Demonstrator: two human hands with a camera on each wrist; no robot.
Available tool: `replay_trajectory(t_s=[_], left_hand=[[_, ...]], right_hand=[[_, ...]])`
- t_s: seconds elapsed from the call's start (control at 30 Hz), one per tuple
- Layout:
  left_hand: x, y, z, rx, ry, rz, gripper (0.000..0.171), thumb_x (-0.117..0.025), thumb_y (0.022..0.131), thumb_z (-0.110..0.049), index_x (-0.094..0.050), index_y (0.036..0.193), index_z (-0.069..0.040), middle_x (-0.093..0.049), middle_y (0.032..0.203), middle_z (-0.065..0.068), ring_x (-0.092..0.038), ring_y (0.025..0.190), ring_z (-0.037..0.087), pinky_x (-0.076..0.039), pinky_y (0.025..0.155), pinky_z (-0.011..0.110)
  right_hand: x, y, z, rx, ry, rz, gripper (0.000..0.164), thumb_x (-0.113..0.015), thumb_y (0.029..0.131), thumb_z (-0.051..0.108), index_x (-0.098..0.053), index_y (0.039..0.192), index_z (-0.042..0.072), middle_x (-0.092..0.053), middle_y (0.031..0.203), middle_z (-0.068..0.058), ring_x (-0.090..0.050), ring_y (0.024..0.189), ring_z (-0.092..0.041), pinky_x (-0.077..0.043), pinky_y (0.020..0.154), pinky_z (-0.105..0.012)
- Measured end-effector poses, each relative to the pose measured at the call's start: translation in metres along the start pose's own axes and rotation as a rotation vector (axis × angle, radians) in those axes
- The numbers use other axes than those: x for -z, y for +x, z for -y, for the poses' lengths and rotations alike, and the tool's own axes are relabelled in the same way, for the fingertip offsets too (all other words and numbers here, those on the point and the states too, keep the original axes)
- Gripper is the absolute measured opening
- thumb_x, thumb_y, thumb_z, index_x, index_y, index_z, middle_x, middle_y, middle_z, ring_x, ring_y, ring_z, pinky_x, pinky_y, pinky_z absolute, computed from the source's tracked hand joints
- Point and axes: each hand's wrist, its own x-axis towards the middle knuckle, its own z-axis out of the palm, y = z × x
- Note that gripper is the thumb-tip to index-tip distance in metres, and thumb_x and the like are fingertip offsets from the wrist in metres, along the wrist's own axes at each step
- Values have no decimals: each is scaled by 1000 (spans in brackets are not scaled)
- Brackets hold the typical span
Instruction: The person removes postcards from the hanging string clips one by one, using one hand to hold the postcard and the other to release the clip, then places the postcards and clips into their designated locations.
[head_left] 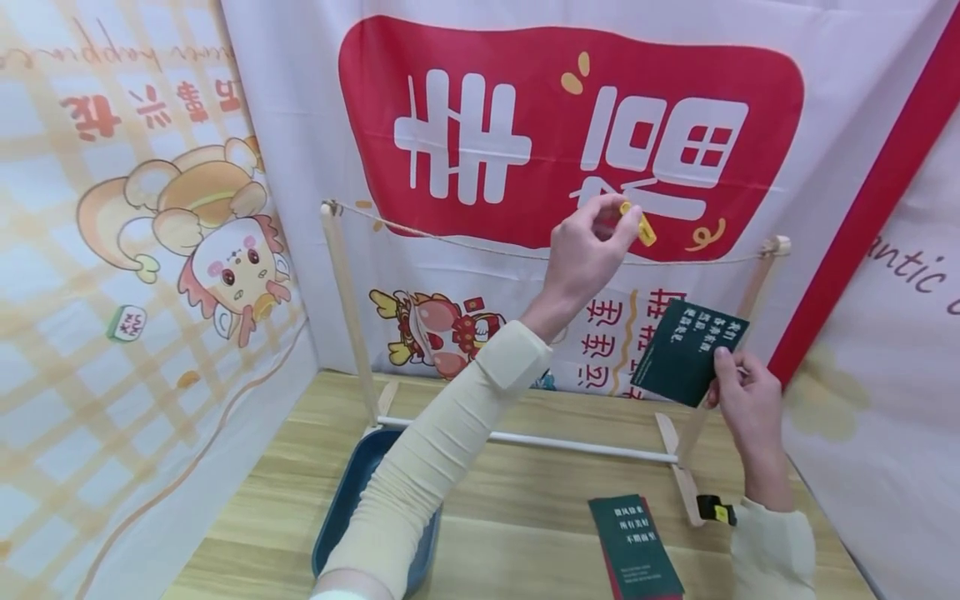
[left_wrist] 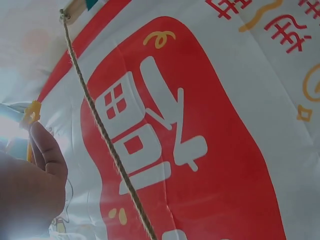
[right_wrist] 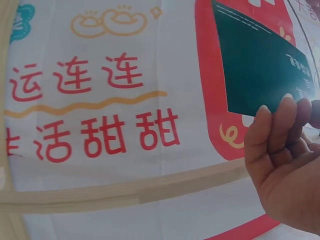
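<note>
My left hand pinches a small yellow clip between thumb and fingers, raised just above the twine. In the left wrist view the yellow clip sticks up past the fingertips, left of the twine. Lower on the right, a dark green card with white writing is held at one edge by my right hand. The card tilts below the twine, in front of the right wooden post. The right wrist view shows the card above my fingers.
The twine hangs between two wooden posts, joined low down by a white rod. A blue tray sits under my left forearm. Green and red cards lie stacked on the wooden table. A black-and-yellow object is by the right foot.
</note>
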Motion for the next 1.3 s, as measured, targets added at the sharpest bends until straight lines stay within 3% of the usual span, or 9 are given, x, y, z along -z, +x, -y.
replay_trajectory(t_s=[0.27, 0.5, 0.67, 0.83, 1.1, 1.3], left_hand=[[23, -26, 11, -52, -17, 14, 32, -56, 98, -31, -60, 126, -15, -69, 105, -1, -64, 79, 6, -56, 72, 18], [46, -42, 19, -122, -2, 37, 31, -57, 98, -26, -61, 125, -9, -69, 106, 4, -65, 75, 6, -56, 68, 22], [62, -53, 26, -158, 14, 110, 33, -67, 94, -20, -60, 123, -8, -69, 108, 5, -69, 85, 4, -57, 76, 20], [76, -61, 35, -138, 12, 171, 37, -71, 90, -16, -61, 124, -7, -71, 111, 7, -72, 94, 9, -57, 82, 21], [99, -76, 48, -129, 61, 253, 46, -72, 89, -15, -58, 132, -8, -69, 119, 9, -72, 100, 13, -56, 85, 21], [115, -86, 55, -174, 100, 301, 48, -72, 88, -10, -58, 133, -5, -67, 122, 12, -72, 101, 17, -56, 84, 23]], right_hand=[[-2, -10, -18, 10, -113, 147, 48, -42, 100, 53, -54, 102, 7, -58, 68, -6, -59, 60, -17, -53, 60, -20], [-6, -19, -30, 31, -129, 290, 50, -43, 100, 51, -54, 101, 2, -57, 67, -9, -59, 60, -21, -52, 60, -25], [-12, -26, -40, 7, -137, 438, 51, -43, 101, 51, -53, 98, 1, -57, 66, -11, -59, 62, -22, -50, 61, -28], [-15, -32, -52, -9, -122, 505, 49, -46, 101, 48, -52, 93, -1, -56, 64, -11, -59, 62, -23, -50, 60, -29], [-20, -40, -67, -157, -172, 577, 54, -47, 99, 53, -54, 100, 0, -50, 62, -4, -54, 59, -19, -50, 55, -29], [-17, -50, -85, -225, -205, 737, 48, -49, 99, 50, -53, 96, 2, -48, 59, 0, -50, 52, -16, -44, 49, -27]])
